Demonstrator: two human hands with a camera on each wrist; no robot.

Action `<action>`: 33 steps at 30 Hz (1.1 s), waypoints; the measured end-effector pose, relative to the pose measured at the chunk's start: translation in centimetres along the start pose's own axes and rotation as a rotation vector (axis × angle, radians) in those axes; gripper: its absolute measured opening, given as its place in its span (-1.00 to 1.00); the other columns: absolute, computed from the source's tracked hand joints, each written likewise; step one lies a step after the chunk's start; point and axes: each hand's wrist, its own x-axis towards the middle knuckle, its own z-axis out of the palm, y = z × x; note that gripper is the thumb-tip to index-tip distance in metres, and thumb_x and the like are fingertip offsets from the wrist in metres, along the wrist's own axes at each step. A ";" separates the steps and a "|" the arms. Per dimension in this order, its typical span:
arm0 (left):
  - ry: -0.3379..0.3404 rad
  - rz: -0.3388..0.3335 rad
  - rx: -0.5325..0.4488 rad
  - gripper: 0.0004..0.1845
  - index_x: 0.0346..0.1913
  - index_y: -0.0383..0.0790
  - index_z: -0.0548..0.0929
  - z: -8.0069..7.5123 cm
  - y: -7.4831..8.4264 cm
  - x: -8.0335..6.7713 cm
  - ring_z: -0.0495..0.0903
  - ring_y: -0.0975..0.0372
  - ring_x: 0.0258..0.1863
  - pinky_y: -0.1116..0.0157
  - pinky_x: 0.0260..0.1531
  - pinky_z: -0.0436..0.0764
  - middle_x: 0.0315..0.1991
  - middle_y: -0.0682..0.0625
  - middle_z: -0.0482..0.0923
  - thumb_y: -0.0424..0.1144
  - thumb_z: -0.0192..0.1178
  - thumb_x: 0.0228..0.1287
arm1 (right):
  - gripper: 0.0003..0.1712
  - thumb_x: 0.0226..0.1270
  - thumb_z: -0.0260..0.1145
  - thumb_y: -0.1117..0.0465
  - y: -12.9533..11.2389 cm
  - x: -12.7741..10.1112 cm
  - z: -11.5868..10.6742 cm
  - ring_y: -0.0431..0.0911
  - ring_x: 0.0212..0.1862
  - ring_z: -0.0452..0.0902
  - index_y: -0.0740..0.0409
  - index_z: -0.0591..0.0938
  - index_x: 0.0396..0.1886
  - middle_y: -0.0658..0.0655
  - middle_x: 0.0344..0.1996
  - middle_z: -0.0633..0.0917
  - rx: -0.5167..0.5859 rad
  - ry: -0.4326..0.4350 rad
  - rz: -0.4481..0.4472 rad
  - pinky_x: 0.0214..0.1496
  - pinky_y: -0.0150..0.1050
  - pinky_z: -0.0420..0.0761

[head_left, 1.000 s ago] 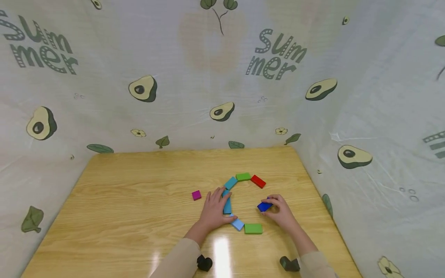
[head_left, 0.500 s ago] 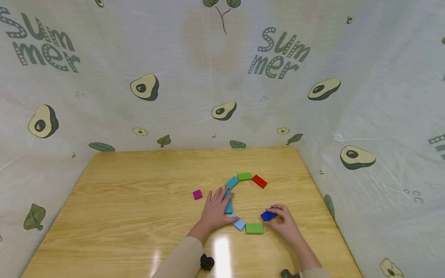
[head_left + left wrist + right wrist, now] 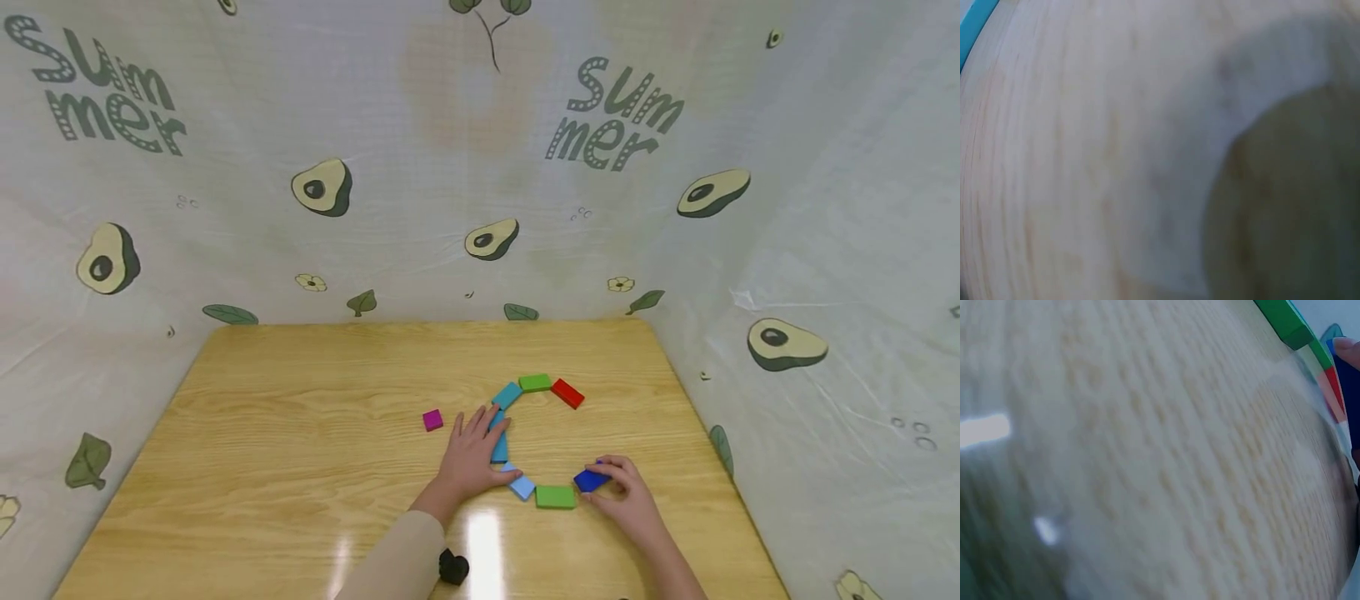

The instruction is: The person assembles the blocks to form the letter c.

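In the head view my right hand point(image 3: 626, 497) pinches a dark blue block point(image 3: 590, 479) between thumb and fingers. The held block is tilted, just off the right end of the near green block point(image 3: 555, 497). At the right wrist view's edge the dark blue block point(image 3: 1349, 400) shows under a fingertip. My left hand point(image 3: 470, 457) rests with fingers spread over the curve's left side. Its fingertips lie at the long teal block point(image 3: 498, 448), partly covering it. The left thumb touches the light blue block point(image 3: 523, 487).
A smaller teal block point(image 3: 507, 396), a far green block point(image 3: 535, 383) and a red block point(image 3: 567, 393) continue the curve at the back. A magenta block point(image 3: 432, 420) lies apart, left of it. A printed cloth point(image 3: 405, 242) surrounds the wooden table point(image 3: 300, 450).
My right hand has carried the dark blue block toward me, down beside the near green block's right end. The left hand keeps its place on the blocks; the head view has shifted slightly.
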 end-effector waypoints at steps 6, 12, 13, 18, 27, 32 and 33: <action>-0.023 -0.012 0.000 0.02 0.49 0.10 0.24 -0.1 0.0 0.2 -0.07 0.04 0.50 -0.16 0.39 -0.13 0.55 0.00 -0.08 0.60 -0.02 0.01 | -0.53 -0.05 0.60 0.28 -0.3 -0.1 -0.2 -0.08 0.10 0.37 0.07 0.73 -0.05 0.12 0.09 0.51 0.007 -0.006 -0.006 -0.02 -0.35 0.39; -0.049 -0.022 -0.005 0.03 0.50 0.11 0.22 -0.4 0.1 0.2 -0.10 0.05 0.51 -0.14 0.40 -0.18 0.56 0.02 -0.10 0.61 -0.03 0.01 | -0.52 -0.08 0.59 0.37 -2.1 -0.4 -0.5 0.00 0.09 0.40 0.17 0.73 -0.06 0.21 0.08 0.53 -0.012 -0.001 -0.052 -0.05 -0.32 0.44; -0.051 -0.022 -0.005 0.03 0.50 0.11 0.22 -0.4 0.1 0.2 -0.10 0.05 0.51 -0.13 0.40 -0.18 0.56 0.02 -0.11 0.61 -0.03 0.02 | -0.52 -0.09 0.59 0.38 -2.2 -0.4 -0.5 0.01 0.09 0.40 0.18 0.73 -0.07 0.22 0.08 0.53 -0.014 -0.002 -0.057 -0.06 -0.31 0.45; -0.054 -0.021 0.001 0.02 0.50 0.13 0.20 -0.4 0.2 0.3 -0.09 0.07 0.51 -0.12 0.40 -0.17 0.56 0.03 -0.11 0.61 -0.04 0.02 | -0.51 -0.12 0.59 0.43 -1.8 -0.4 -0.4 0.04 0.12 0.37 0.16 0.73 -0.08 0.22 0.09 0.52 0.000 -0.016 -0.054 -0.03 -0.29 0.42; -0.050 -0.021 0.012 0.03 0.50 0.13 0.20 -0.4 0.2 0.2 -0.09 0.08 0.51 -0.12 0.40 -0.15 0.56 0.05 -0.13 0.61 -0.05 0.02 | -0.52 -0.11 0.60 0.41 -2.4 -0.3 -0.5 0.17 0.18 0.38 0.14 0.74 -0.09 0.23 0.11 0.51 -0.021 -0.047 -0.052 0.02 -0.25 0.44; -0.049 -0.017 0.021 0.03 0.50 0.13 0.21 -0.4 0.1 0.2 -0.08 0.07 0.51 -0.13 0.40 -0.14 0.56 0.04 -0.12 0.62 -0.06 0.02 | -0.51 -0.12 0.62 0.33 -0.7 0.0 -0.2 0.10 0.21 0.36 0.01 0.74 -0.09 0.11 0.12 0.52 -0.039 -0.060 -0.032 0.09 -0.25 0.45; -0.049 -0.016 0.020 0.03 0.50 0.12 0.21 -0.4 0.1 0.2 -0.08 0.07 0.51 -0.13 0.40 -0.14 0.56 0.04 -0.12 0.62 -0.06 0.02 | -0.50 -0.12 0.63 0.33 -0.5 0.1 -0.2 0.09 0.22 0.36 0.00 0.74 -0.09 0.09 0.12 0.52 -0.036 -0.063 -0.027 0.10 -0.24 0.45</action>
